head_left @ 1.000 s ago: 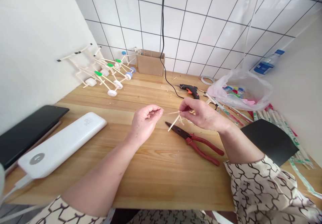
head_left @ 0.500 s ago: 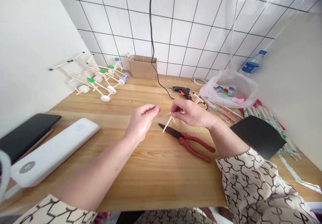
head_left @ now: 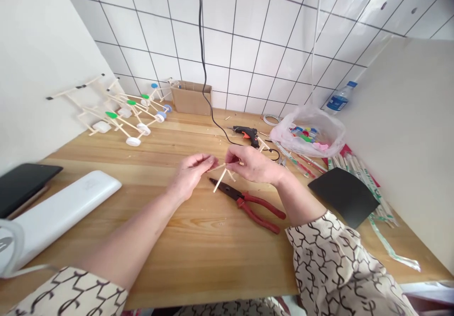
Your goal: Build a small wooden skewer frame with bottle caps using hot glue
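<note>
A small frame of thin wooden sticks is held up above the middle of the table, one stick slanting down toward me. My right hand pinches it at the joint, and part of the frame is hidden behind those fingers. On the other side, my left hand has thumb and fingers closed on the end of a stick that points left. Just below the hands lie red-handled long-nose pliers, their dark jaws pointing left. Behind my right hand a black glue gun rests on its side.
Stick-built models with bottle-cap wheels stand back left, near a cardboard box. At right are a plastic bag of caps, a black sheet and wrapped sticks. A white power bank and phone lie left.
My left hand has moved in to the stick end and closed on it. The right hand keeps its pinch on the frame. The whole view has shifted slightly, with things appearing farther left.
</note>
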`<action>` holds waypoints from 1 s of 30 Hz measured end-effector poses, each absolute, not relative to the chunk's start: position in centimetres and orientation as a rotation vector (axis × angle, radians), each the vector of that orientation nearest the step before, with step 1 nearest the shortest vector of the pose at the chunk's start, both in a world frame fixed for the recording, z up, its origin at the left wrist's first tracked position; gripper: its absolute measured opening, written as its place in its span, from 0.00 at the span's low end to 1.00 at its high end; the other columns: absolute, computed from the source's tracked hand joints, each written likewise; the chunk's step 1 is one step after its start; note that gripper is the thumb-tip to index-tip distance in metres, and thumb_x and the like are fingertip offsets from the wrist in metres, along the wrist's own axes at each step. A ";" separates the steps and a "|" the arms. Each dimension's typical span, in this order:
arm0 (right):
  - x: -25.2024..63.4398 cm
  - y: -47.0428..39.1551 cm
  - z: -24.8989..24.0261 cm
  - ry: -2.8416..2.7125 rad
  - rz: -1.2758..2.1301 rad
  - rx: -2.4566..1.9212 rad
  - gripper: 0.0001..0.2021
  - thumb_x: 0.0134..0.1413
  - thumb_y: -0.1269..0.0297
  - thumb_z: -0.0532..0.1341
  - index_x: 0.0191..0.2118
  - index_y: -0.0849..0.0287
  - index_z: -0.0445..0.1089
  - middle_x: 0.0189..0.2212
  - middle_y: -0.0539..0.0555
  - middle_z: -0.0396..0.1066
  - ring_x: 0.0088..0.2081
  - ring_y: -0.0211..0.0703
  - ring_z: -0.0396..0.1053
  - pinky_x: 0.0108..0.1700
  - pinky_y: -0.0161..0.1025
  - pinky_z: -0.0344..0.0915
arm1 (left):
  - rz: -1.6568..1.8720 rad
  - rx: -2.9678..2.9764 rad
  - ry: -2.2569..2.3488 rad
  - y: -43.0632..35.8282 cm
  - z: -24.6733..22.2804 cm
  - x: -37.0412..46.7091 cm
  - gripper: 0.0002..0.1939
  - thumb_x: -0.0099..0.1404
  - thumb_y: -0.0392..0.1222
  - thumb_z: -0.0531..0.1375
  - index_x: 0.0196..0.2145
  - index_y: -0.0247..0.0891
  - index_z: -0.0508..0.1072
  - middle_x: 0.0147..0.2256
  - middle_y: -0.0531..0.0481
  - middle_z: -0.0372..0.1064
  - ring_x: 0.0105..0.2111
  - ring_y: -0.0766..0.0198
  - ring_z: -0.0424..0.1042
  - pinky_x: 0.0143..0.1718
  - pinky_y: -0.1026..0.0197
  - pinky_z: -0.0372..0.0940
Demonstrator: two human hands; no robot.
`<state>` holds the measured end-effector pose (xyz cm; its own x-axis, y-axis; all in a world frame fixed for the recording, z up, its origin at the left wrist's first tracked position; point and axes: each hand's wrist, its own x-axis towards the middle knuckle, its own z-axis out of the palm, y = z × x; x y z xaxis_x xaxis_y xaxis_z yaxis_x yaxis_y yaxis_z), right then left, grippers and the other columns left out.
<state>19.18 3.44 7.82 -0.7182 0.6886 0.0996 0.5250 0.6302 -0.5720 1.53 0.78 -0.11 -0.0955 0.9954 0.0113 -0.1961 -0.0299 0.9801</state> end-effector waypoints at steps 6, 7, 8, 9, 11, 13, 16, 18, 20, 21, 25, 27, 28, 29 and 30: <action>18.8 3.4 8.0 -2.566 0.739 -0.985 0.02 0.53 0.70 0.56 0.30 0.61 0.63 0.27 0.49 0.65 0.28 0.34 0.60 0.30 0.33 0.55 | 1.368 0.980 1.112 1.0 -0.4 1.2 0.11 0.47 0.47 0.68 0.26 0.38 0.77 0.28 0.50 0.75 0.33 0.60 0.74 0.43 0.58 0.67; 18.8 3.4 8.0 -2.564 0.743 -0.982 0.02 0.53 0.70 0.56 0.30 0.61 0.63 0.26 0.49 0.65 0.28 0.34 0.60 0.30 0.33 0.54 | 1.375 0.974 1.124 1.1 -0.5 1.1 0.11 0.47 0.48 0.68 0.26 0.39 0.77 0.28 0.50 0.76 0.33 0.59 0.74 0.42 0.57 0.68; 18.8 3.4 8.0 -2.560 0.752 -0.983 0.02 0.53 0.70 0.56 0.30 0.61 0.63 0.26 0.49 0.65 0.28 0.34 0.60 0.30 0.32 0.54 | 1.376 0.979 1.131 1.1 -0.6 1.0 0.11 0.47 0.49 0.67 0.26 0.39 0.77 0.28 0.49 0.76 0.33 0.59 0.74 0.41 0.57 0.68; 18.7 3.3 8.0 -2.553 0.763 -0.987 0.02 0.53 0.70 0.56 0.30 0.60 0.63 0.27 0.49 0.65 0.28 0.34 0.60 0.30 0.32 0.54 | 1.374 0.985 1.135 1.1 -0.6 0.9 0.12 0.47 0.50 0.67 0.25 0.39 0.77 0.28 0.49 0.76 0.33 0.58 0.74 0.40 0.57 0.69; 18.6 3.2 8.0 -2.550 0.783 -0.992 0.02 0.54 0.69 0.56 0.31 0.60 0.64 0.27 0.49 0.65 0.28 0.35 0.60 0.30 0.32 0.55 | 1.363 0.999 1.133 1.1 -0.6 0.8 0.13 0.47 0.51 0.67 0.25 0.40 0.77 0.28 0.48 0.76 0.33 0.57 0.74 0.40 0.56 0.69; 18.5 3.0 8.1 -2.559 0.789 -0.992 0.03 0.54 0.69 0.56 0.30 0.60 0.64 0.28 0.49 0.66 0.29 0.35 0.61 0.30 0.32 0.55 | 1.349 1.004 1.125 1.0 -0.6 0.7 0.13 0.47 0.52 0.67 0.25 0.40 0.78 0.28 0.49 0.76 0.32 0.57 0.74 0.40 0.56 0.69; 18.2 2.8 8.5 -2.578 0.788 -1.012 0.03 0.54 0.70 0.56 0.30 0.60 0.63 0.28 0.50 0.66 0.29 0.35 0.60 0.30 0.33 0.55 | 1.341 0.996 1.126 0.7 -0.4 0.6 0.12 0.46 0.52 0.68 0.24 0.42 0.78 0.28 0.50 0.76 0.32 0.58 0.74 0.40 0.56 0.69; 18.0 2.7 8.8 -2.586 0.789 -1.029 0.04 0.54 0.70 0.56 0.29 0.60 0.62 0.27 0.49 0.65 0.29 0.35 0.60 0.31 0.33 0.56 | 1.352 0.989 1.132 0.6 -0.3 0.5 0.12 0.46 0.52 0.68 0.23 0.42 0.78 0.27 0.50 0.76 0.31 0.59 0.74 0.40 0.58 0.69; 18.0 2.7 9.0 -2.584 0.797 -1.027 0.04 0.54 0.71 0.56 0.29 0.60 0.61 0.27 0.49 0.65 0.29 0.35 0.60 0.31 0.33 0.56 | 1.358 0.995 1.139 0.6 -0.2 0.5 0.13 0.46 0.53 0.68 0.23 0.42 0.78 0.26 0.50 0.76 0.31 0.60 0.74 0.40 0.58 0.68; 18.1 2.8 9.0 -2.581 0.801 -1.022 0.04 0.54 0.71 0.56 0.29 0.59 0.61 0.27 0.49 0.65 0.29 0.36 0.60 0.31 0.33 0.56 | 1.359 1.001 1.145 0.7 -0.2 0.5 0.13 0.45 0.54 0.68 0.23 0.41 0.78 0.26 0.50 0.76 0.31 0.60 0.74 0.40 0.58 0.68; 18.2 2.8 8.8 -2.592 0.788 -1.017 0.04 0.55 0.70 0.56 0.29 0.59 0.61 0.27 0.50 0.65 0.29 0.36 0.60 0.31 0.34 0.57 | 1.338 1.028 1.151 0.7 0.2 0.6 0.17 0.44 0.57 0.68 0.22 0.40 0.77 0.25 0.49 0.75 0.30 0.57 0.74 0.38 0.56 0.68; 18.2 2.7 8.7 -2.601 0.769 -1.030 0.04 0.55 0.70 0.55 0.30 0.59 0.61 0.27 0.50 0.65 0.29 0.36 0.60 0.31 0.34 0.56 | 1.328 1.029 1.132 0.6 0.6 0.7 0.18 0.43 0.58 0.68 0.22 0.40 0.77 0.25 0.49 0.75 0.30 0.57 0.73 0.39 0.56 0.68; 18.2 2.7 8.7 -2.603 0.764 -1.038 0.04 0.55 0.69 0.55 0.30 0.59 0.61 0.27 0.50 0.65 0.29 0.36 0.60 0.31 0.34 0.56 | 1.315 1.029 1.126 0.5 0.8 0.8 0.18 0.43 0.58 0.68 0.22 0.39 0.77 0.25 0.49 0.75 0.31 0.57 0.73 0.39 0.56 0.67; 18.2 2.6 8.7 -2.604 0.762 -1.043 0.04 0.55 0.70 0.55 0.30 0.59 0.61 0.27 0.50 0.65 0.29 0.36 0.61 0.31 0.34 0.57 | 1.306 1.024 1.119 0.5 0.9 0.9 0.18 0.43 0.57 0.68 0.22 0.39 0.77 0.25 0.48 0.75 0.31 0.57 0.73 0.40 0.55 0.67; 18.2 2.6 8.7 -2.604 0.758 -1.041 0.04 0.55 0.70 0.55 0.29 0.60 0.61 0.28 0.50 0.65 0.29 0.36 0.61 0.31 0.34 0.57 | 1.308 1.015 1.115 0.4 1.1 0.9 0.18 0.42 0.57 0.68 0.22 0.39 0.77 0.25 0.49 0.75 0.31 0.57 0.73 0.41 0.55 0.67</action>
<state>18.18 2.62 8.68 -0.7187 0.6948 0.0254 0.5725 0.6122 -0.5454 0.91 0.42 1.07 -0.0467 0.9982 -0.0384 -0.1960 0.0285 0.9802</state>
